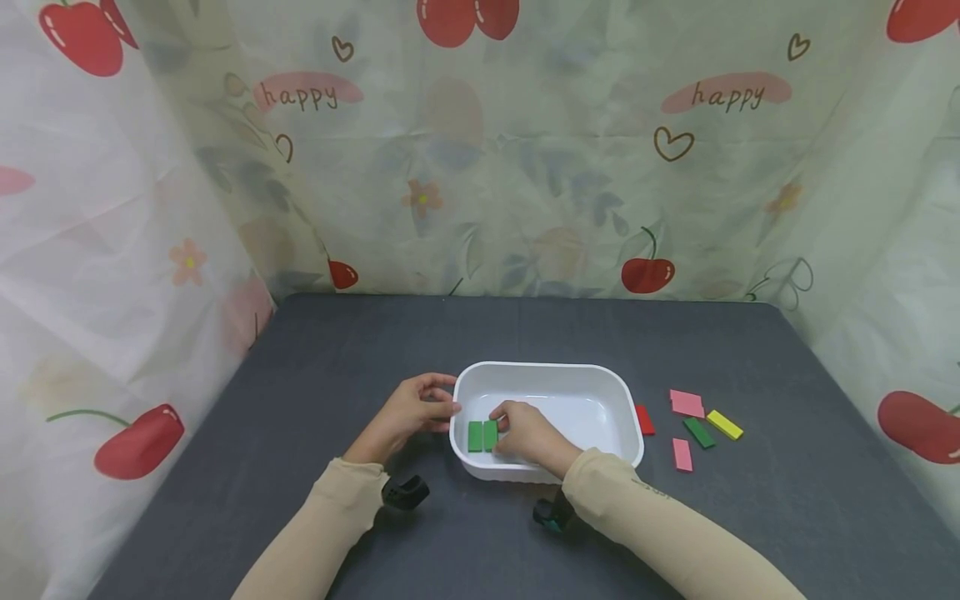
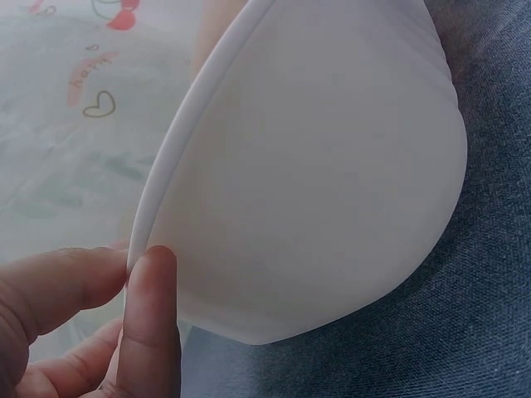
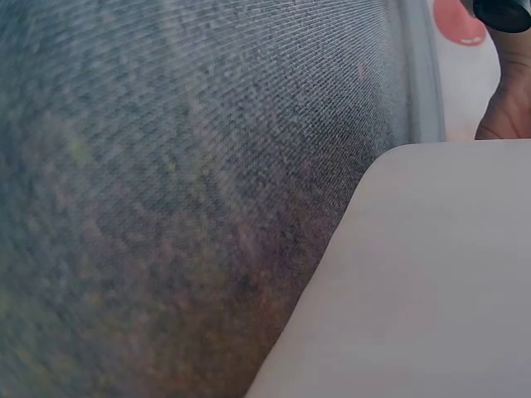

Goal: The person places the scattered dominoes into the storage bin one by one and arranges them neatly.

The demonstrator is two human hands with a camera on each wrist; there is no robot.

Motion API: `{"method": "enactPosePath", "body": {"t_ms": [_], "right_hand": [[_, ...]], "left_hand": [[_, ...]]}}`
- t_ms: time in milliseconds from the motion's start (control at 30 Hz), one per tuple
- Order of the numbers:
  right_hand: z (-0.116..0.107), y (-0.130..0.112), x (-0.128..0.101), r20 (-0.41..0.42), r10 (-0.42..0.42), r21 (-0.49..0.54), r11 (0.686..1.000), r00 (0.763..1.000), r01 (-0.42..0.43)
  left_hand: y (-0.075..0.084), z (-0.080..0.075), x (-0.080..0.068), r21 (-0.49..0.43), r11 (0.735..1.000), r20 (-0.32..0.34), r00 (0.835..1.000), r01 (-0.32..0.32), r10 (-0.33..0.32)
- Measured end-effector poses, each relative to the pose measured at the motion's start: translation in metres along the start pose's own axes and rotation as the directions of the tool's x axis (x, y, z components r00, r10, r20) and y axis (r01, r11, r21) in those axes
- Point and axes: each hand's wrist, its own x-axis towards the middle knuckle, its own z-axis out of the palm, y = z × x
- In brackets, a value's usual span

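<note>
A white tub (image 1: 547, 367) stands at the middle of the dark grey table (image 1: 315, 367). Two green blocks (image 1: 482, 436) lie side by side on its floor at the left end. My right hand (image 1: 502, 423) reaches into the tub, and its curled fingers grip the right-hand green block. My left hand (image 1: 447, 407) is outside the tub's left end. In the left wrist view its thumb and fingertips (image 2: 149, 290) pinch the tub's rim (image 2: 191, 133). The right wrist view shows only the tablecloth (image 3: 191, 207) and the tub's outer wall (image 3: 415, 290).
Loose blocks lie to the right of the tub: a red one (image 1: 644, 419) against its side, then two pink (image 1: 687, 403) (image 1: 682, 454), a dark green (image 1: 698, 432) and a yellow (image 1: 724, 424). Cherry-print curtains (image 1: 480, 167) close in the back and both sides.
</note>
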Motion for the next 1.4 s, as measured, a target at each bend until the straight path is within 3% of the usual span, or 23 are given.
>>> {"method": "enactPosePath", "body": {"t_ms": [1400], "right_hand": [[0.0024, 0.0008, 0.0032, 0.010, 0.024, -0.007, 1.000, 1.000, -0.024]], "left_hand": [[0.0025, 0.0004, 0.0001, 0.010, 1.000, -0.013, 1.000, 0.017, -0.017]]}}
